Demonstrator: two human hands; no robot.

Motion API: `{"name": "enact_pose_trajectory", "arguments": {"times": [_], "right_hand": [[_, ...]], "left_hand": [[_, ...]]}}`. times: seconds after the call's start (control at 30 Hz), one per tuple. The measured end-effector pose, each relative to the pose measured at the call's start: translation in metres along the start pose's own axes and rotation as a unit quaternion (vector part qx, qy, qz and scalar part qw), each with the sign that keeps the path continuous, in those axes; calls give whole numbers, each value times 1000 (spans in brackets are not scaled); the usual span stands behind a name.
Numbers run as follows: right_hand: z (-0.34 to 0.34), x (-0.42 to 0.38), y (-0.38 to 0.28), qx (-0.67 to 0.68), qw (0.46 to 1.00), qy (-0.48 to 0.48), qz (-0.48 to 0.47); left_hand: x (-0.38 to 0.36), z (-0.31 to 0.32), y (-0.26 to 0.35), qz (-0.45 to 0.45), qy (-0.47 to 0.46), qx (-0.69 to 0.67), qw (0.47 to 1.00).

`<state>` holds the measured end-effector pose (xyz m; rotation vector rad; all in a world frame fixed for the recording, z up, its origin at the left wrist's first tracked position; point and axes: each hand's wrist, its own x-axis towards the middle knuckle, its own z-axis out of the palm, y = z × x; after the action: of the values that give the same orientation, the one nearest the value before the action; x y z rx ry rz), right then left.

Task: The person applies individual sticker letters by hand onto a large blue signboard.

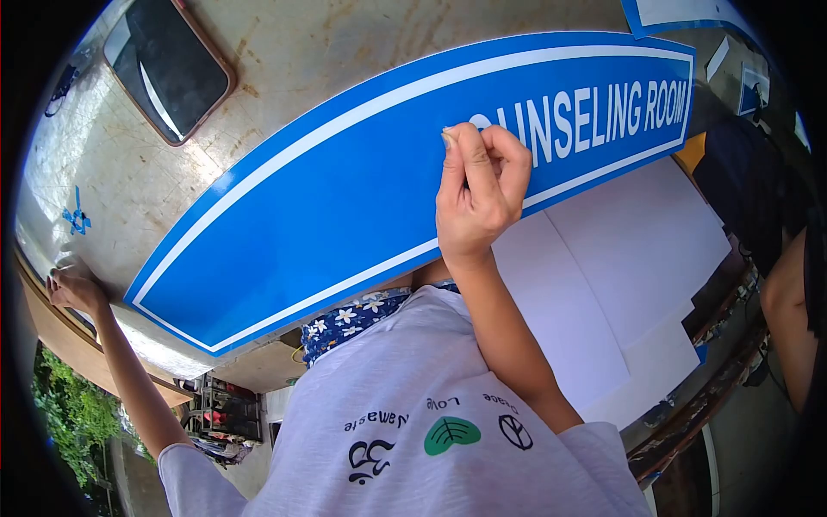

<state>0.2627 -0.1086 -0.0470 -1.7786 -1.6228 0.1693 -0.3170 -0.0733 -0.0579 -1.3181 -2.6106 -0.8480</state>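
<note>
A long blue sign [345,181] with a white border and white lettering, the visible part reading "UNSELING ROOM", lies across the work surface. Over it, beside the start of the lettering, is my right hand [478,189], closed with thumb and index fingertip pinched together. Anything in that pinch is too small to name. At the far left, my left hand [76,289] is by the table's edge, off the sign's left end. Its fingers look loosely bent and apart, with nothing visible in them. Some blue scraps [77,217] stick to the surface just above that hand.
A phone [168,69] lies at the upper left on the scratched metal table [284,52]. White sheets [603,267] spread below the sign at right. Another blue-edged sign [689,12] is at the upper right. Someone's bare leg [791,302] shows at the right edge.
</note>
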Motion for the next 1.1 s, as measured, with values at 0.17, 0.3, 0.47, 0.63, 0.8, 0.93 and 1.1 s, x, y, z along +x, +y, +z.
{"name": "enact_pose_trajectory", "arguments": {"times": [0.17,0.3,0.47,0.63,0.8,0.93,1.1], "right_hand": [[0,2,-1,6,1000,-1,6],[0,2,-1,9,1000,-3,7],[-1,3,-3,11,1000,-9,18],[-3,0,-1,34,999,12,35],[-6,0,-3,40,998,7,51],[-6,-1,-2,23,999,2,37],[-4,1,-2,12,999,-8,37]], "left_hand": [[3,0,-4,-22,-12,-31,999],[-1,2,1,0,13,-28,1000],[12,0,-27,22,-7,24,999],[1,0,-6,-2,-5,-5,1000],[-2,0,-2,-24,-4,-32,999],[3,0,-11,-16,-5,-33,999],[12,0,-29,34,19,8,999]]}}
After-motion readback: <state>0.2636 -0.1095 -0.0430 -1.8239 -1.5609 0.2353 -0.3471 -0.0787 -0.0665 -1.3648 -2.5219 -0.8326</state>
